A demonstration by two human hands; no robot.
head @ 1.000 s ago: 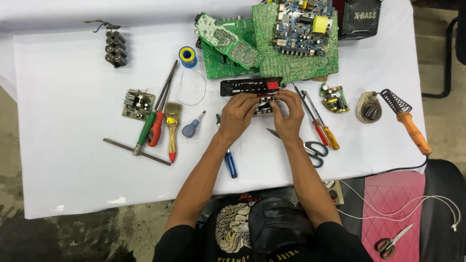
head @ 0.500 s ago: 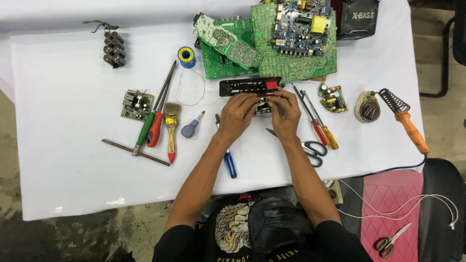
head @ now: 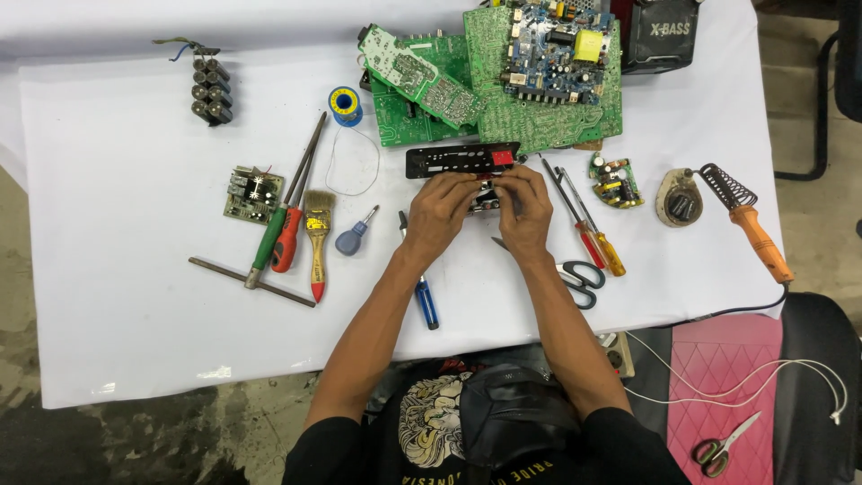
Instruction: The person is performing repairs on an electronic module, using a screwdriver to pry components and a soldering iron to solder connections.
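My left hand [head: 443, 211] and my right hand [head: 523, 207] meet over the middle of the white table [head: 135, 296], both gripping a small dark electronic module [head: 486, 195] between the fingertips. Most of the module is hidden by my fingers. Just beyond it lies a black faceplate [head: 460, 161] with cut-outs and a red patch. A blue-handled screwdriver [head: 423, 292] lies under my left forearm.
Green circuit boards [head: 503, 72] are piled at the back, with a black speaker box [head: 663, 34]. Left: screwdrivers [head: 285, 224], a brush [head: 318, 238], a small board [head: 252, 193], a solder spool [head: 344, 103], capacitors [head: 210, 90]. Right: two screwdrivers [head: 593, 229], scissors [head: 579, 280], a soldering iron [head: 750, 224].
Both hands have stayed on the small module in front of the faceplate, with only slight finger shifts. Nothing else on the table has moved.
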